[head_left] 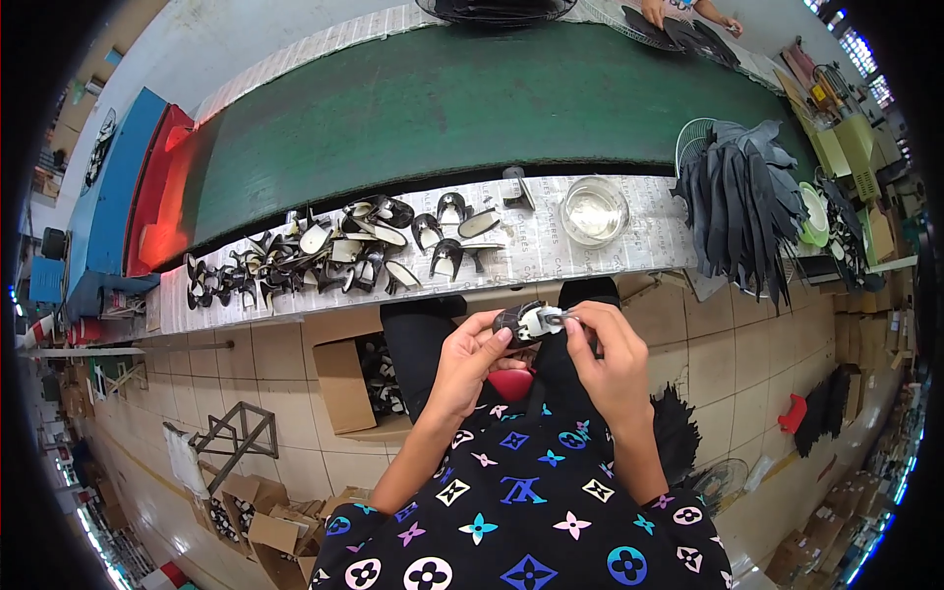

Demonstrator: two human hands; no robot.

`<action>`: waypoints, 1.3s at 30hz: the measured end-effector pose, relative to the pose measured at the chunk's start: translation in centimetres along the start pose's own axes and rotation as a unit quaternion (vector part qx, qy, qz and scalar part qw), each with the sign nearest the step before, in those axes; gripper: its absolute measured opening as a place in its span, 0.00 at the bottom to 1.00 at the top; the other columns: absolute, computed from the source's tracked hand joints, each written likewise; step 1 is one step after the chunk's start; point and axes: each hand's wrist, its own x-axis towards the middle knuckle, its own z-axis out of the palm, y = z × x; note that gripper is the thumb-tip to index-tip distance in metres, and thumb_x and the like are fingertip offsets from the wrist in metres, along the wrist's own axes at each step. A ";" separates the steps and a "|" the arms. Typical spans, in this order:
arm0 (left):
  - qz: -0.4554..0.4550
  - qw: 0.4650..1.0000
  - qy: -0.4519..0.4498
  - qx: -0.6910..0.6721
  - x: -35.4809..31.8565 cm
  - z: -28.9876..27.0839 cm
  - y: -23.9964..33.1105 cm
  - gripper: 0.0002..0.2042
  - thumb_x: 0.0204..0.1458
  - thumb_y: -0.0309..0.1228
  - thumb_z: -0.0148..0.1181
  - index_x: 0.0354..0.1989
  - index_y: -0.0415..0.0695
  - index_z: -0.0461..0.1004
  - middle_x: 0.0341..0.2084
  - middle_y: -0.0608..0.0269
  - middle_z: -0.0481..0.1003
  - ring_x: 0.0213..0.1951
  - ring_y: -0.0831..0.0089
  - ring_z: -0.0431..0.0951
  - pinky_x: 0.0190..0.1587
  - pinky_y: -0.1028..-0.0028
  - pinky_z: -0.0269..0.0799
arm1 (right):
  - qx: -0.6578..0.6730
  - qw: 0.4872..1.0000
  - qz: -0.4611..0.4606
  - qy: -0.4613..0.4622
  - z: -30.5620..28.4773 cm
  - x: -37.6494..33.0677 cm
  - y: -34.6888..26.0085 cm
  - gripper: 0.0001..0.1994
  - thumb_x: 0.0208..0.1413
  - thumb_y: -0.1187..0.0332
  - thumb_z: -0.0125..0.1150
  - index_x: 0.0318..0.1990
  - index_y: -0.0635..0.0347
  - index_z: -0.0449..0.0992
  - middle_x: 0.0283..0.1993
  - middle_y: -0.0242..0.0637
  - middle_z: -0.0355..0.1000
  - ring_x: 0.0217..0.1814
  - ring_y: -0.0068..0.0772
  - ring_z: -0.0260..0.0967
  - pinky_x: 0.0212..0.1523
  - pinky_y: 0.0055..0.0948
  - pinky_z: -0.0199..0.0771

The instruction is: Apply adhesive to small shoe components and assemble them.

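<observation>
My left hand (470,362) is closed around a dark shoe heel (509,321) with a pale inner side, held above my lap. My right hand (612,356) pinches at the piece's right end, where a small whitish and grey part shows; what exactly sits between those fingertips is too small to tell. Beyond my hands, many similar black heels with cream faces (346,250) lie heaped along the bench. One dark heel (517,189) stands apart, close to a round clear bowl (594,212) of liquid.
A green conveyor belt (413,108) runs behind the printed bench covering (644,231). Dark leather pieces (742,202) hang in a pile at the right. A red and blue machine (138,197) stands left. An open carton (344,388) is below. Another person's hands (654,12) work across the belt.
</observation>
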 end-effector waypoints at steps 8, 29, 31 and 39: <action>0.010 0.999 0.005 0.043 0.0 0.4 0.0 0.14 0.61 0.25 0.56 0.53 0.33 0.67 0.42 0.52 0.79 0.39 0.68 0.82 0.41 0.74 0.82 | -0.039 0.998 -0.041 -0.036 0.8 0.2 0.2 0.06 0.53 0.75 0.63 0.37 0.66 0.74 0.36 0.43 0.75 0.34 0.45 0.75 0.34 0.35 0.76; -0.014 1.000 0.021 0.008 0.1 0.0 0.0 0.14 0.63 0.31 0.53 0.54 0.38 0.69 0.43 0.55 0.78 0.43 0.66 0.82 0.41 0.71 0.82 | -0.008 0.999 0.038 0.019 0.1 -0.1 0.3 0.06 0.52 0.78 0.64 0.37 0.66 0.75 0.36 0.41 0.75 0.25 0.31 0.70 0.26 0.27 0.71; -0.008 1.000 0.025 0.004 0.1 0.1 0.0 0.14 0.63 0.30 0.53 0.54 0.38 0.69 0.44 0.55 0.78 0.43 0.66 0.82 0.41 0.71 0.82 | 0.039 0.998 0.057 0.005 0.3 -0.3 0.1 0.06 0.53 0.78 0.64 0.38 0.67 0.75 0.36 0.41 0.75 0.24 0.28 0.69 0.26 0.26 0.70; -0.001 1.000 0.028 0.002 0.1 0.2 0.0 0.14 0.63 0.31 0.54 0.53 0.38 0.69 0.44 0.55 0.78 0.43 0.66 0.82 0.41 0.71 0.81 | 0.046 0.998 0.034 -0.023 1.2 -0.4 -0.3 0.06 0.54 0.77 0.64 0.37 0.66 0.75 0.36 0.40 0.75 0.23 0.28 0.69 0.25 0.26 0.70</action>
